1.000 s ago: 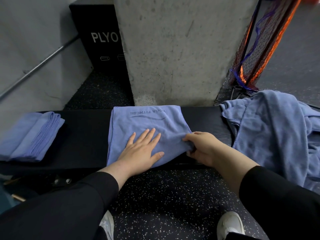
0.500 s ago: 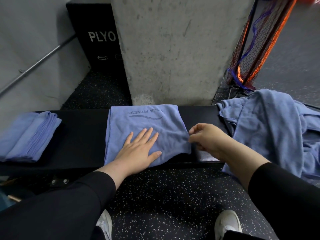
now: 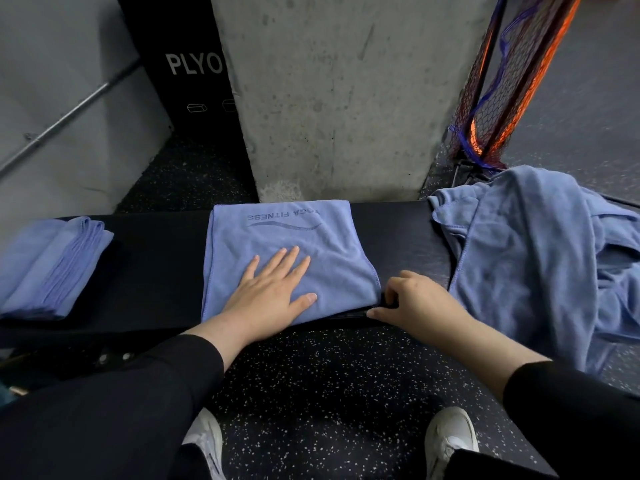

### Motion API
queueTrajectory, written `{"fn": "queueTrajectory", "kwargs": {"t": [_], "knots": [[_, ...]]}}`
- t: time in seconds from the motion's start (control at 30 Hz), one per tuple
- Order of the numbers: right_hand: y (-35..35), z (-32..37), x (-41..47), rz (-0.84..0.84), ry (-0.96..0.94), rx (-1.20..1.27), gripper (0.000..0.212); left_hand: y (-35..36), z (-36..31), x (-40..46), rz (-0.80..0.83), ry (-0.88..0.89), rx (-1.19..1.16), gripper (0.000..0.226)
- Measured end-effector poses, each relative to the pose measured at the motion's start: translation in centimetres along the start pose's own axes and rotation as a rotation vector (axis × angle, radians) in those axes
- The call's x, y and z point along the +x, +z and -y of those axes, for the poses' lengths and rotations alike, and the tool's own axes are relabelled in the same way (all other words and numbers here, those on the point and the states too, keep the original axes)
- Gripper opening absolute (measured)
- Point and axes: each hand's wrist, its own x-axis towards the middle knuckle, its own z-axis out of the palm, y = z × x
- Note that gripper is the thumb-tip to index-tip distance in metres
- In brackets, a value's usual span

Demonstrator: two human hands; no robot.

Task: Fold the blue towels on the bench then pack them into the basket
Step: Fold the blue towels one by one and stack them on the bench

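- While the left hand (image 3: 273, 292) lies flat with straight fingers on the half-folded towel (image 3: 287, 244), the right hand (image 3: 415, 299) has come down from the towel's right edge to the front rim of the table (image 3: 156, 258); its fingers are curled, but I cannot tell if they pinch the cloth.
- A second ago this hand held the corner higher, so I think it now smooths or tucks the edge before the next fold.
- Folded towels (image 3: 52, 265) wait at the left end, well apart.
- A loose heap of towels (image 3: 540, 258) lies at the right, not yet folded.
- No basket is visible.
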Motion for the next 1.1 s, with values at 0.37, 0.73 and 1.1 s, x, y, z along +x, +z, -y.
{"fn": "queueTrajectory", "kwargs": {"t": [0.37,0.73,1.1], "knots": [[1.8,2.1,-0.2,-0.176,0.189,0.236,0.016,0.1,0.0,0.0,-0.006,-0.003,0.009,0.079],[0.3,1.5,0.0,-0.402,-0.212,0.457,0.011,0.0,-0.1,0.0,-0.009,-0.004,0.014,0.083],[-0.7,-1.2,0.6,0.005,-0.331,0.212,0.013,0.0,-0.1,0.0,-0.005,0.001,0.008,0.08]]}}
